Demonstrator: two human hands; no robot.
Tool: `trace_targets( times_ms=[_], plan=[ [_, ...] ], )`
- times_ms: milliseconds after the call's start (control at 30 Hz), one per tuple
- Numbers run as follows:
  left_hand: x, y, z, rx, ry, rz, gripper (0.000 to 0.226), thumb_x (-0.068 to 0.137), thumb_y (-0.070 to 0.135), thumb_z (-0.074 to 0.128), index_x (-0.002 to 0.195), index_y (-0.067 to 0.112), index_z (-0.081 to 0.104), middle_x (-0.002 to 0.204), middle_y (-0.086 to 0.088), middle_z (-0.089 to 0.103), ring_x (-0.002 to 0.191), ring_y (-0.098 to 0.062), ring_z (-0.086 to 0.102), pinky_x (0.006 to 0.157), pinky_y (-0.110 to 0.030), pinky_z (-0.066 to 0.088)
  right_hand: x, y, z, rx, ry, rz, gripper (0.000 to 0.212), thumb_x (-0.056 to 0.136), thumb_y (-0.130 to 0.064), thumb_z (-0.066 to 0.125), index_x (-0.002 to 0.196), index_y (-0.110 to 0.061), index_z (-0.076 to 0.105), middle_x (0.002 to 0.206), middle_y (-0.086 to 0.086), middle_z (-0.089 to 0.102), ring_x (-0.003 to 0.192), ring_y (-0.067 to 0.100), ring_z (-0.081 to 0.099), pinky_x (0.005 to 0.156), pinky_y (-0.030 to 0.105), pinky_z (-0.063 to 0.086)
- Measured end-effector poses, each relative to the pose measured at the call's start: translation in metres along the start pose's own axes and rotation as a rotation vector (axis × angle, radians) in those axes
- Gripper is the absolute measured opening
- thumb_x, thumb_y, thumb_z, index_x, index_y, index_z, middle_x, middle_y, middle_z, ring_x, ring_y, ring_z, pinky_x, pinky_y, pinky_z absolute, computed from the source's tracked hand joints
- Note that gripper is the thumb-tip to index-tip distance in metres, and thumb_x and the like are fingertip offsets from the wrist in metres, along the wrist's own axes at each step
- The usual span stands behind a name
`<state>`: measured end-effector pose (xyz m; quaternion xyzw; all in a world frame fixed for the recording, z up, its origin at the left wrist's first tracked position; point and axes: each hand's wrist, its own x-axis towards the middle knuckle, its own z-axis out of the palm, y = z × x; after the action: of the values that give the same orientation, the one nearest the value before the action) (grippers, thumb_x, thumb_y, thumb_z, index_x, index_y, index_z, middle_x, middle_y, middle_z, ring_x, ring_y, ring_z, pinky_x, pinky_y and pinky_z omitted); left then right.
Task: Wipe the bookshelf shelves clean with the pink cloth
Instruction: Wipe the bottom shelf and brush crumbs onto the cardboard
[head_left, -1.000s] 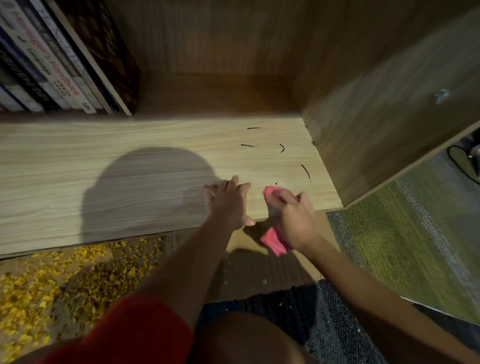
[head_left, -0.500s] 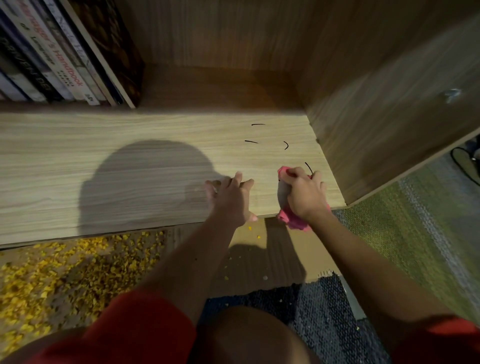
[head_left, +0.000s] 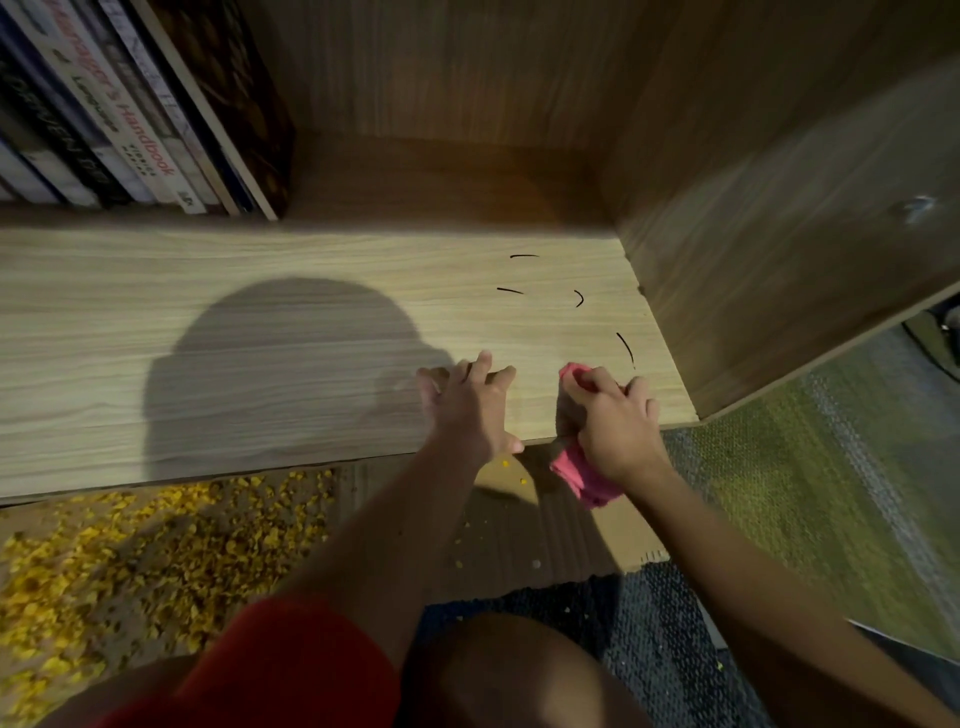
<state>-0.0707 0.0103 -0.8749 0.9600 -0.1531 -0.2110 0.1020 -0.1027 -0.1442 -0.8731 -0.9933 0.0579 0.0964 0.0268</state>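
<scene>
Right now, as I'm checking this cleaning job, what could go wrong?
The right hand grips the pink cloth bunched, much of it hanging off the shelf edge, so strokes may miss the black marks beyond it. Those marks might smear rather than lift.

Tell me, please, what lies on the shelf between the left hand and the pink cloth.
Nothing: the head view shows only a bare strip of light wooden shelf between the left hand and the pink cloth that the right hand grips.
</scene>
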Motion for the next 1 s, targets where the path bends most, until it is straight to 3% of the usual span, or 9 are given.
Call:
trace_targets(
  times_ms=[167,333,433,533,633,700,767,867,1000],
  plan=[
    [-0.001,0.000,-0.001,0.024,0.001,0.002,0.088,0.081,0.052,0.063,0.150,0.030,0.012,0.159,-0.002,-0.001,0.145,-0.024,0.006,0.110,-0.057,0.007,0.029,-0.004,-0.012,0.007,-0.012,0.036,0.051,0.089,-0.003,0.039,0.135,-0.024,0.046,0.136,0.001,0.037,0.115,0.033,0.030,0.099,0.042,0.028],
    [0.001,-0.002,0.000,0.017,-0.007,0.006,0.088,0.081,0.053,0.062,0.150,0.032,0.009,0.159,0.000,-0.003,0.145,-0.025,0.004,0.110,-0.059,0.007,0.003,0.004,-0.001,0.017,-0.003,-0.043,0.055,0.089,-0.003,0.043,0.138,-0.029,0.041,0.139,-0.002,0.034,0.104,0.027,0.030,0.090,0.037,0.028],
    [0.000,-0.002,0.001,-0.010,-0.009,0.013,0.088,0.081,0.053,0.062,0.149,0.032,0.010,0.159,0.001,-0.003,0.145,-0.023,0.004,0.110,-0.058,0.007,0.030,0.005,-0.005,0.049,0.008,0.010,0.060,0.086,0.002,0.042,0.140,-0.027,0.041,0.144,-0.004,0.031,0.110,0.031,0.030,0.091,0.037,0.028],
    [0.003,-0.011,0.001,-0.224,-0.027,0.049,0.087,0.081,0.045,0.067,0.149,0.031,0.014,0.159,0.002,0.004,0.144,-0.021,0.007,0.115,-0.051,0.011,0.025,-0.003,0.001,0.086,0.026,0.017,0.062,0.085,0.001,0.044,0.140,-0.028,0.039,0.147,-0.005,0.030,0.110,0.029,0.031,0.087,0.034,0.029],
    [0.002,-0.033,-0.009,-0.463,-0.044,0.073,0.081,0.085,0.023,0.067,0.149,0.032,0.017,0.156,-0.001,0.019,0.142,-0.023,0.022,0.115,-0.042,0.016,-0.018,-0.012,0.019,0.057,0.022,-0.178,0.063,0.088,-0.008,0.052,0.141,-0.036,0.034,0.145,-0.013,0.030,0.102,0.013,0.026,0.083,0.023,0.027],
    [-0.004,-0.042,-0.013,-0.295,-0.012,0.103,0.076,0.088,0.012,0.058,0.148,0.036,0.017,0.155,0.004,0.022,0.140,-0.020,0.026,0.111,-0.040,0.014,-0.035,-0.011,0.020,0.097,0.015,-0.264,0.065,0.090,-0.003,0.048,0.142,-0.037,0.031,0.144,-0.016,0.030,0.100,0.009,0.022,0.080,0.021,0.023],
    [-0.010,-0.045,-0.012,-0.166,0.043,0.120,0.074,0.087,0.008,0.052,0.147,0.037,0.019,0.155,0.010,0.020,0.139,-0.017,0.027,0.109,-0.039,0.015,-0.022,-0.004,0.011,0.185,0.011,-0.152,0.062,0.091,0.000,0.045,0.142,-0.033,0.034,0.141,-0.011,0.035,0.103,0.013,0.026,0.083,0.023,0.025],
    [-0.012,-0.040,-0.006,-0.168,0.081,0.109,0.069,0.088,0.009,0.049,0.147,0.033,0.022,0.155,0.011,0.019,0.140,-0.014,0.024,0.109,-0.038,0.015,0.015,0.001,0.001,0.182,0.049,0.062,0.059,0.088,0.002,0.043,0.140,-0.026,0.040,0.144,-0.001,0.035,0.113,0.029,0.031,0.093,0.034,0.030],
    [-0.002,-0.038,-0.006,-0.245,0.130,0.064,0.063,0.089,0.008,0.047,0.146,0.030,0.029,0.154,0.010,0.023,0.140,-0.012,0.024,0.110,-0.039,0.018,-0.013,-0.031,0.015,0.125,0.033,-0.057,0.049,0.085,-0.004,0.052,0.130,-0.022,0.052,0.141,-0.008,0.034,0.114,0.022,0.029,0.096,0.032,0.034]
  ],
)
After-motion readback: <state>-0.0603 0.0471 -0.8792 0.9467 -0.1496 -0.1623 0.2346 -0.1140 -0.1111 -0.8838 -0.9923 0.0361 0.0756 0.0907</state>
